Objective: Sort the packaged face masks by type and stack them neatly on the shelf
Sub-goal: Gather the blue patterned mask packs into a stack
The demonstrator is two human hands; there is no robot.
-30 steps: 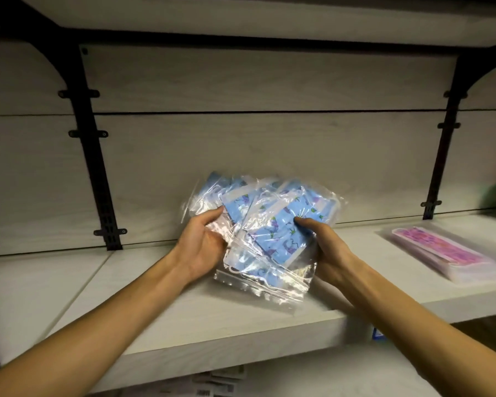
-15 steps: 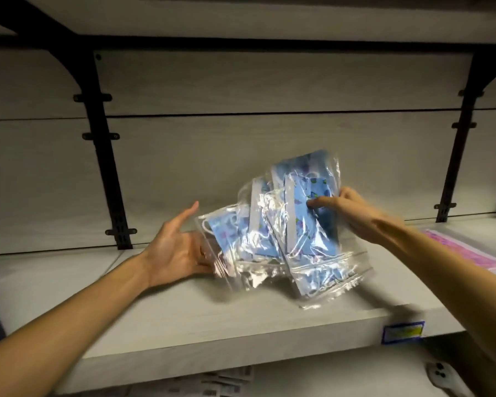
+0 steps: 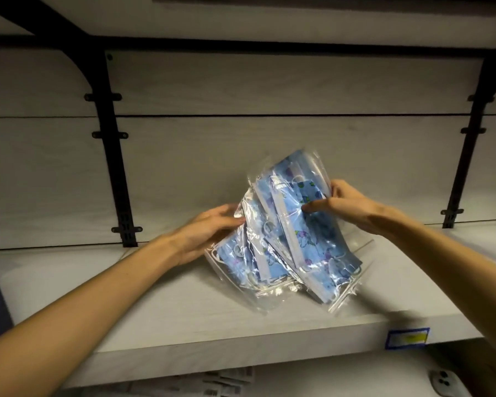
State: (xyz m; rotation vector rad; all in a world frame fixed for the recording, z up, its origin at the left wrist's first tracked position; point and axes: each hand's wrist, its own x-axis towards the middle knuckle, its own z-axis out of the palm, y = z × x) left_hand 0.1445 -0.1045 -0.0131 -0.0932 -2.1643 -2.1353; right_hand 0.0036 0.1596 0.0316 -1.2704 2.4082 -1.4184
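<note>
Standing tilted on shelf [image 3: 184, 325]: mask packs [image 3: 287, 233]; right hand [image 3: 347, 207] pinches them, left hand [image 3: 209, 233] spread, touching.

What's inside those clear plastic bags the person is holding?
Blue printed face masks with white ear loops show through the clear bags, fanned between the left hand and right hand. Overlap hides the rear ones, so no count.

Shelf [image 3: 155, 305]: bare board left of the blue mask packets [image 3: 287, 245], open to a hand from the front edge back to the rear panel; a narrower bare strip lies right of the packets. Obstacles: the fanned packets standing mid-shelf with both forearms reaching in to them, two black uprights, left [image 3: 113, 173] and right [image 3: 467, 156], against the rear panel, and the upper shelf [image 3: 269, 12] overhead.
</note>
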